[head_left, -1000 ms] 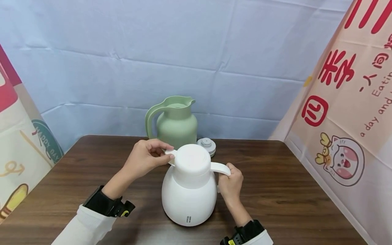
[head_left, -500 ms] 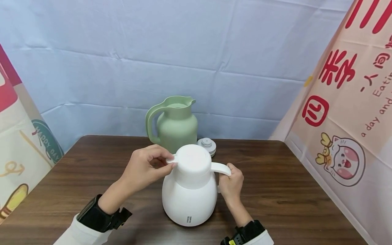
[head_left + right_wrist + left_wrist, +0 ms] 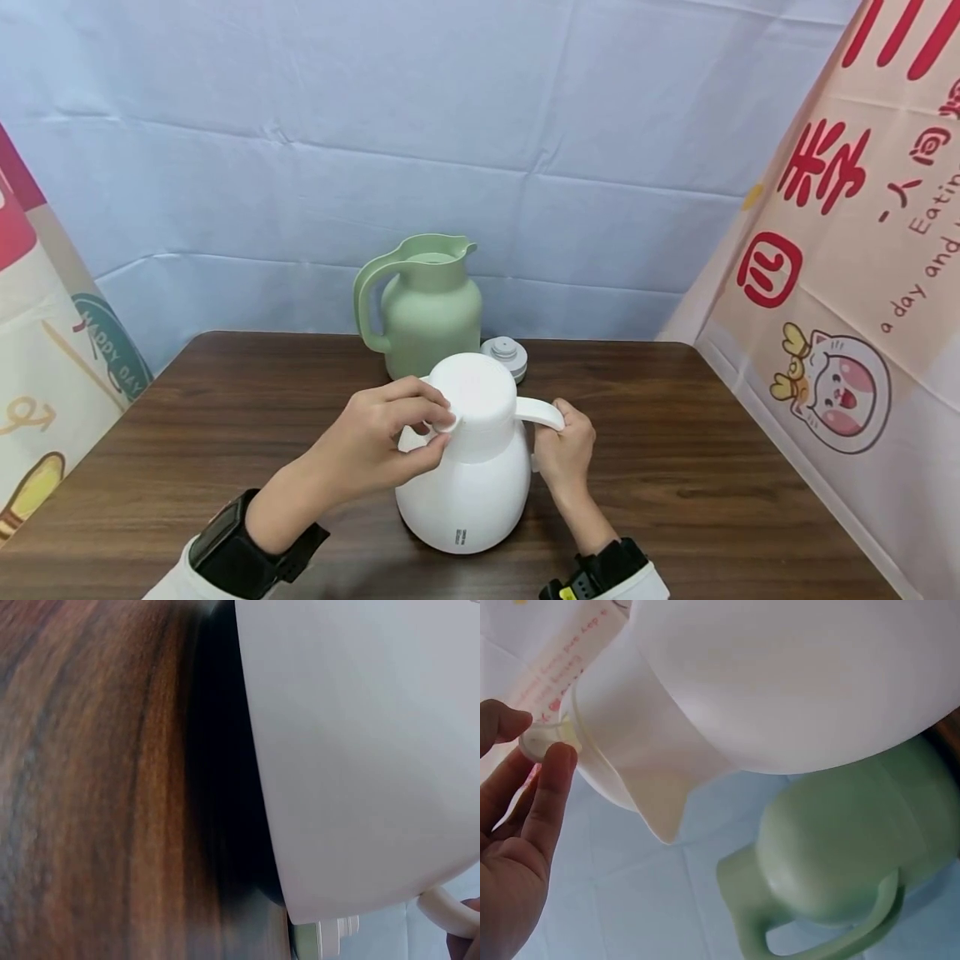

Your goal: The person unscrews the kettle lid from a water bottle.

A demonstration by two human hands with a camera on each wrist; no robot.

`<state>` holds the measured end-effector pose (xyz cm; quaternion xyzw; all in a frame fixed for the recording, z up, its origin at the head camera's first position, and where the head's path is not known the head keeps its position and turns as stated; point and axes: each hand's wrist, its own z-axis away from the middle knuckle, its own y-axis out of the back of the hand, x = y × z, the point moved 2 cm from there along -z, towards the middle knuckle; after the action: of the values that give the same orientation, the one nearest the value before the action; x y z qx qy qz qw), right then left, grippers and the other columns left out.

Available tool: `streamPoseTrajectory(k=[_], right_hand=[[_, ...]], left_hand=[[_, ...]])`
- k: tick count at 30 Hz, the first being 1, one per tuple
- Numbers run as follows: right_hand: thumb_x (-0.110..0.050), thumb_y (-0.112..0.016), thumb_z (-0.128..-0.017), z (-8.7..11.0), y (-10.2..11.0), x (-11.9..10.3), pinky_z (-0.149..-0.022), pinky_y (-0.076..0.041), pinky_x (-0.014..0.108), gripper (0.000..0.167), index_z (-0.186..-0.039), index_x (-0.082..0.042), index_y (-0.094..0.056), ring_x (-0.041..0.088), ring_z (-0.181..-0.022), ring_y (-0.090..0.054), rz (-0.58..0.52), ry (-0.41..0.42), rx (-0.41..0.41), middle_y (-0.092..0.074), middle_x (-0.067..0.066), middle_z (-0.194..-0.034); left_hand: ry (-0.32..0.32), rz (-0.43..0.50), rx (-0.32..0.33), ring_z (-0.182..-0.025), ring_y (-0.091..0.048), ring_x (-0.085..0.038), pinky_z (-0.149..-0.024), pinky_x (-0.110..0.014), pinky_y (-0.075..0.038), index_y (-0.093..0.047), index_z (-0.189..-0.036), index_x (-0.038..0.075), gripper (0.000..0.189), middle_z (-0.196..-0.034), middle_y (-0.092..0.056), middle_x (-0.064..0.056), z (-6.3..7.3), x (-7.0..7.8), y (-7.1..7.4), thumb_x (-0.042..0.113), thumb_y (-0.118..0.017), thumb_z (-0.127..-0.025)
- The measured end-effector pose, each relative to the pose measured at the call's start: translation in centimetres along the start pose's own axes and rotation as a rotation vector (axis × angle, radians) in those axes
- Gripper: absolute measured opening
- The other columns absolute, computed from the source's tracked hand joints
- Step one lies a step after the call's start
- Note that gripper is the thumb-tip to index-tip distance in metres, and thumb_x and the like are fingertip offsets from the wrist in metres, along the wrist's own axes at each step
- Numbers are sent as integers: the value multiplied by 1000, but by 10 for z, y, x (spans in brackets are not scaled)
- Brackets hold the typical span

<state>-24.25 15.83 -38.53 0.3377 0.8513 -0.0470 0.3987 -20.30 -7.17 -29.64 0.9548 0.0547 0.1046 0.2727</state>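
A white round-bodied thermos jug (image 3: 465,500) stands upright on the table in the head view. My left hand (image 3: 378,433) is at its neck, with thumb and fingers pinching the small loop-like tab (image 3: 544,741) that sticks out from the lid (image 3: 472,383). In the left wrist view the jug's pointed spout (image 3: 660,814) juts out to one side of that tab. On the other side, my right hand (image 3: 567,446) grips the jug's handle (image 3: 540,412). Only a bit of the handle and a few fingers show in the right wrist view.
Behind the white jug stands a green jug (image 3: 431,321) with its handle to the left. Beside it lies a round white-and-grey stopper (image 3: 506,354). The wooden table (image 3: 637,417) ends at a pale blue cloth backdrop (image 3: 300,208), with printed cloths at both sides.
The left hand has moved to the right and nearer, turning the lid's tab from the left side round toward the front. The jug, the right hand and the green jug stay put.
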Motion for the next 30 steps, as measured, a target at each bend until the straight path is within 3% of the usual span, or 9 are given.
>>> streamPoseTrajectory(k=[4,9,18,23,30], right_hand=[[13,-51,-68,0,0,0,-38,-16,20,39,-48,-13,-29,4,-39,-18,1,-2,3,-23,-11,-43],[13,-51,-69,1,-1,0,-38,-16,20,39,-48,-12,-29,3,-39,-18,-3,-16,-13,-23,-11,-43],[13,-51,-67,0,0,0,-39,-16,20,38,-48,-12,-29,2,-40,-18,7,-12,-8,-23,-11,-44],[12,-53,-66,1,1,-1,-38,-17,21,38,-48,-12,-29,2,-41,-19,7,-8,-13,-24,-10,-44],[12,-53,-65,0,2,-1,-38,-17,23,37,-48,-11,-30,5,-41,-20,10,0,-10,-24,-11,-44]], left_hand=[[-36,-36,-49,-68,-58,-6,-63,-14,-46,-66,-86,6,11,-88,-59,1,-5,2,-2,1,-65,-76],[-36,-90,-132,-73,-55,-7,-65,-14,-44,-69,-90,8,14,-89,-58,4,-11,5,-3,4,-70,-76],[-113,-194,-240,-77,-48,-10,-70,-23,-40,-69,-95,13,19,-87,-56,6,-26,3,-6,9,-68,-76],[-96,-220,-287,-77,-44,-12,-69,-24,-38,-70,-98,15,18,-88,-54,5,-32,2,-10,17,-71,-80],[-12,-222,-319,-77,-41,-12,-67,-25,-35,-71,-94,18,16,-86,-51,5,-44,-4,-21,29,-72,-82]])
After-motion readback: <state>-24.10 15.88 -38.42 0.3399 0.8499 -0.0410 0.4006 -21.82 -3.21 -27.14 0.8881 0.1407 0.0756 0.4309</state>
